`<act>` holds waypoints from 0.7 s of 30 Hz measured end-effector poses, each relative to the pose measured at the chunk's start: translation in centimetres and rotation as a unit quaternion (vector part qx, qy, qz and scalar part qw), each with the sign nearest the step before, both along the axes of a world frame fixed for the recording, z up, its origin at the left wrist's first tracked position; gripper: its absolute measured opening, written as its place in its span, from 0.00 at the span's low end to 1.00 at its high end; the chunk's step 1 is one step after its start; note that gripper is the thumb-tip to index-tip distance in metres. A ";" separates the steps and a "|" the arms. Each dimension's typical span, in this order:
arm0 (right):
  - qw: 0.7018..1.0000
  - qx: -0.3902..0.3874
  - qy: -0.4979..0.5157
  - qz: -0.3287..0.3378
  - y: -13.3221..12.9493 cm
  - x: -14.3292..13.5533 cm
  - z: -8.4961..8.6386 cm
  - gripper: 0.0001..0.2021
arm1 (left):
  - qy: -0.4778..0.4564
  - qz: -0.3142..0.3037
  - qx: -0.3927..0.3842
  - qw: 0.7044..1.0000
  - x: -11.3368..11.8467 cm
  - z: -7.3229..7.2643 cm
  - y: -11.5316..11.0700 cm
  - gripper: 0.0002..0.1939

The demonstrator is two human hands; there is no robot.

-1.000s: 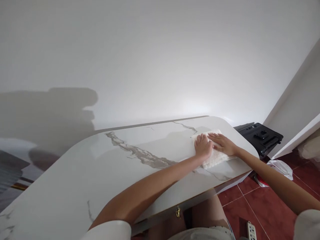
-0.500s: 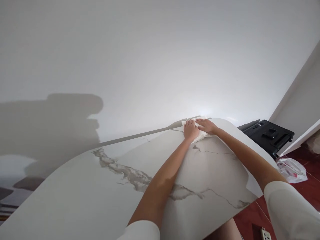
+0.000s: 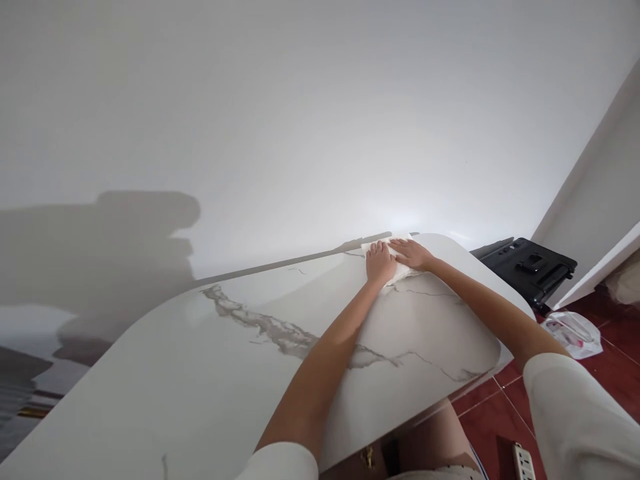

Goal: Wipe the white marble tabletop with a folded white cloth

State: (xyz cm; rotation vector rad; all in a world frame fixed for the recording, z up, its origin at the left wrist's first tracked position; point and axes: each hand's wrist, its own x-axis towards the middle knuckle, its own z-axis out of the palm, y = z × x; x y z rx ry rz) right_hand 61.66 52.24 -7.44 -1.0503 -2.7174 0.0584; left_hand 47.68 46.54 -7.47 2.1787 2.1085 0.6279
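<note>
A white cloth, perhaps a paper towel, lies on the marble-patterned white tabletop near its far edge by the wall. On the cloth's left part rests my left hand, palm down, fingers close together and pointing away from me. My right hand lies flat across the cloth's right part with fingers extended to the left. Both hands press on the cloth and almost touch each other. What is under the palms is hidden.
The white wall rises right behind the table. A black suitcase stands beyond the table's right end. On the red tiled floor are a clear plastic bag and a power strip.
The view has shifted slightly, with more floor and my leg showing below the table. Cloth and hands have slid a little toward me, covering a dark marble vein.
</note>
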 end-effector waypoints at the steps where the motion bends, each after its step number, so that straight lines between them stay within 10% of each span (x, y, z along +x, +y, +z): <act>1: 1.000 0.000 -0.002 0.002 -0.9 0.2 0.1 0.29 | -0.001 0.000 -0.002 1.000 0.2 0.0 -0.8 0.26; 15: 0.996 -0.021 0.031 0.080 -18.1 8.1 0.3 0.29 | -0.132 -0.016 -0.113 0.985 6.3 1.0 -19.2 0.31; 21: 0.995 -0.035 0.014 0.088 -18.9 13.5 1.2 0.30 | -0.212 -0.037 -0.126 0.968 10.8 0.8 -20.1 0.30</act>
